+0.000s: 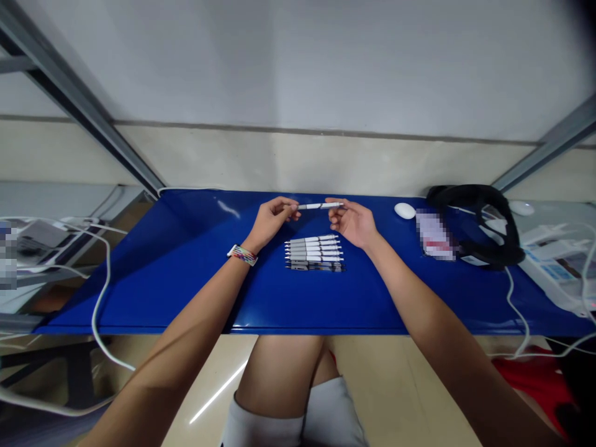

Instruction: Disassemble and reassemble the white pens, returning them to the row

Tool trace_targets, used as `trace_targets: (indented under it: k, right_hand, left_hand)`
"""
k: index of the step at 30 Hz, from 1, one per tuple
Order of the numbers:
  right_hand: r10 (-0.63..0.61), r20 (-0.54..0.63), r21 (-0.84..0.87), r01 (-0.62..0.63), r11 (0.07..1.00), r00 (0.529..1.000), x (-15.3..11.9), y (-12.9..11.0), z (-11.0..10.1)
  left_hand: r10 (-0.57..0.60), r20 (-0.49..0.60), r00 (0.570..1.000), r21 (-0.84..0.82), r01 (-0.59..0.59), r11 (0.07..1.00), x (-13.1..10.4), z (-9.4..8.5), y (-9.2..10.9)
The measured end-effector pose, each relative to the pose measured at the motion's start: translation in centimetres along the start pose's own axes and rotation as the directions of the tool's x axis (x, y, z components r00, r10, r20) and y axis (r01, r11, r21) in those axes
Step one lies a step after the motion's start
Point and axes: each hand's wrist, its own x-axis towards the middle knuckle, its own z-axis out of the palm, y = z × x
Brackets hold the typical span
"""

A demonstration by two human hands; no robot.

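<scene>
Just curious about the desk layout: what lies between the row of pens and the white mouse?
In the head view, the right hand sits between the row of pens and the white mouse; otherwise only bare blue table.

Blue table [186, 279] w/ row of pens [315, 252], white mouse [405, 210], black headset [484, 226], cables.

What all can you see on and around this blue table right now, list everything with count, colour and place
pen in hands: one, white, held level above the row
pens in a row: about six, mostly white, nearest one darker, table centre
table: one, blue
mouse: one, white, far right of table
strap: one, black, looped at right end
cables: several, white, off both ends
wristband: one, multicoloured, left wrist
left hand: pinching the pen's left end
right hand: fingertips at the pen's right end
</scene>
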Motion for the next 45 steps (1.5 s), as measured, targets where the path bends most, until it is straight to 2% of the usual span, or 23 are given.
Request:
trace_targets:
  k: [3, 8, 15, 19, 23, 28, 35, 45]
  right_hand:
    - [0.071, -0.006, 0.114, -0.07, 0.991, 0.997, -0.1, -0.5, 0.2]
    - [0.062, -0.083, 0.256, -0.039, 0.966, 0.995, 0.1, -0.4, 0.2]
    - [0.066, -0.087, 0.355, -0.031, 0.934, 0.994, 0.1, -0.3, 0.4]
    - [0.051, -0.07, 0.326, -0.025, 0.945, 0.996, 0.2, -0.1, 0.4]
    - [-0.006, -0.123, 0.206, 0.031, 0.978, 0.992, 0.4, 0.1, 0.5]
    - [-0.089, -0.129, 0.079, 0.1, 0.992, 0.988, 0.6, 0.5, 0.6]
    - [-0.067, -0.117, 0.138, 0.083, 0.987, 0.991, 0.5, 0.3, 0.8]
    - [-0.069, -0.173, 0.12, 0.09, 0.989, 0.982, 0.6, 0.4, 0.8]
  left_hand:
    - [0.014, -0.025, 1.0, -0.04, -0.015, 0.999, -0.1, 0.3, 0.3]
    - [-0.004, -0.031, 1.0, -0.102, 0.0, 0.995, -0.2, 0.6, 0.5]
    - [-0.042, -0.055, 0.998, -0.153, 0.033, 0.988, -0.3, 0.9, 0.7]
    - [-0.049, -0.081, 0.996, -0.164, 0.035, 0.986, -0.3, 0.9, 0.8]
    - [-0.056, -0.081, 0.995, -0.167, 0.042, 0.985, -0.3, 0.9, 0.7]
    - [-0.058, -0.072, 0.996, -0.153, 0.046, 0.987, -0.3, 1.0, 0.6]
    - [-0.058, -0.092, 0.994, -0.155, 0.043, 0.987, -0.3, 0.9, 0.5]
    - [-0.054, -0.068, 0.996, -0.148, 0.043, 0.988, -0.4, 1.1, 0.6]
